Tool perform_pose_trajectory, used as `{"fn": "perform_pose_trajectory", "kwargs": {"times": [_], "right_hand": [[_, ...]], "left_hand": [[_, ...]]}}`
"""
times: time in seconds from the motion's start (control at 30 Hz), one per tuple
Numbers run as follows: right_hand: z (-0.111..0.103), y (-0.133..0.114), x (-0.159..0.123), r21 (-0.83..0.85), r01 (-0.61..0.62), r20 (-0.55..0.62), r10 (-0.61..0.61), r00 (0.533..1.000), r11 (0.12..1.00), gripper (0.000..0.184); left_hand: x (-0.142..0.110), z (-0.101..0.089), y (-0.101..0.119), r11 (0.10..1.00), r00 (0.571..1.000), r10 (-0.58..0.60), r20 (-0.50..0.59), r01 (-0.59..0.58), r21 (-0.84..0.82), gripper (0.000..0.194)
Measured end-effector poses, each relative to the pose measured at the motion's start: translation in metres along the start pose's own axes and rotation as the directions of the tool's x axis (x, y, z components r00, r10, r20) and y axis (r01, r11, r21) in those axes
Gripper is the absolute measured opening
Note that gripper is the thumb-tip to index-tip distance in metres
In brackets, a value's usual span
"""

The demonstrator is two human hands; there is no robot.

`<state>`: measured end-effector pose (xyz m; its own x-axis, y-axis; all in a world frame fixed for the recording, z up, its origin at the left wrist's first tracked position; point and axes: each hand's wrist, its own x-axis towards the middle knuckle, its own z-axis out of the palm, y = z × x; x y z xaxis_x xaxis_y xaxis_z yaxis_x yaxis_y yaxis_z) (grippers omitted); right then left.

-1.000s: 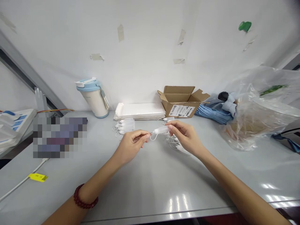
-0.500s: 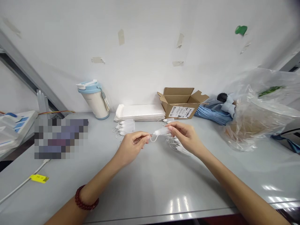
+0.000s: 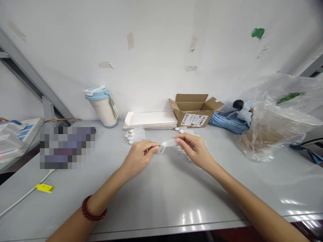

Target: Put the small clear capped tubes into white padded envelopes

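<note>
Pinched by the right hand (image 3: 195,149) in the head view, a translucent white plastic bottle (image 3: 169,143) sits above the grey table (image 3: 151,201), apparently kept steady while the left hand (image 3: 137,156) clasps its thin looped strap (image 3: 160,151). Behind, a brown cardboard box (image 3: 180,117) bears a white barcode label (image 3: 194,120), print illegible.

I see one small, translucent whitish bottle (image 3: 169,143) held aloft, nearly level, its rear end pinched in the right hand (image 3: 195,151), its narrow tip facing left; a white strap (image 3: 162,151) bows beneath, ending at the left hand's (image 3: 138,158) pinched fingertips.
</note>
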<state>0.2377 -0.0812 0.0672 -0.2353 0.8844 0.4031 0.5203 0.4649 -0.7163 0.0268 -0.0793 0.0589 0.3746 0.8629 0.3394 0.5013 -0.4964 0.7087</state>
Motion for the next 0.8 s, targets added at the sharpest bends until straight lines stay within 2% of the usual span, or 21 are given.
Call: {"fn": "perform_pose_trajectory", "kwargs": {"times": [0.33, 0.5, 0.67, 0.8], "right_hand": [[0.0076, -0.0002, -0.0048, 0.028, 0.012, -0.030, -0.012, 0.999, 1.000, 0.024], [0.0024, -0.0034, -0.0031, 0.061, -0.065, -0.034, 0.068, 0.997, 0.996, 0.026], [0.0028, -0.0011, -0.0015, 0.111, -0.139, 0.009, 0.139, 0.990, 0.984, 0.030], [0.0073, 0.0038, -0.0023, 0.057, -0.118, 0.022, 0.117, 0.993, 0.991, 0.038]], "left_hand": [[-0.0008, -0.0005, 0.0009, 0.998, 0.999, 0.027, 0.025, -0.028, 0.065, 0.025], [0.0007, -0.0025, 0.0001, 0.997, 1.000, 0.020, -0.017, -0.019, 0.075, 0.019], [-0.0005, -0.0021, -0.0016, 0.988, 0.996, 0.083, -0.038, -0.078, 0.131, 0.018], [-0.0033, 0.0009, -0.0028, 0.983, 0.993, 0.119, -0.009, -0.117, 0.138, 0.018]]}}
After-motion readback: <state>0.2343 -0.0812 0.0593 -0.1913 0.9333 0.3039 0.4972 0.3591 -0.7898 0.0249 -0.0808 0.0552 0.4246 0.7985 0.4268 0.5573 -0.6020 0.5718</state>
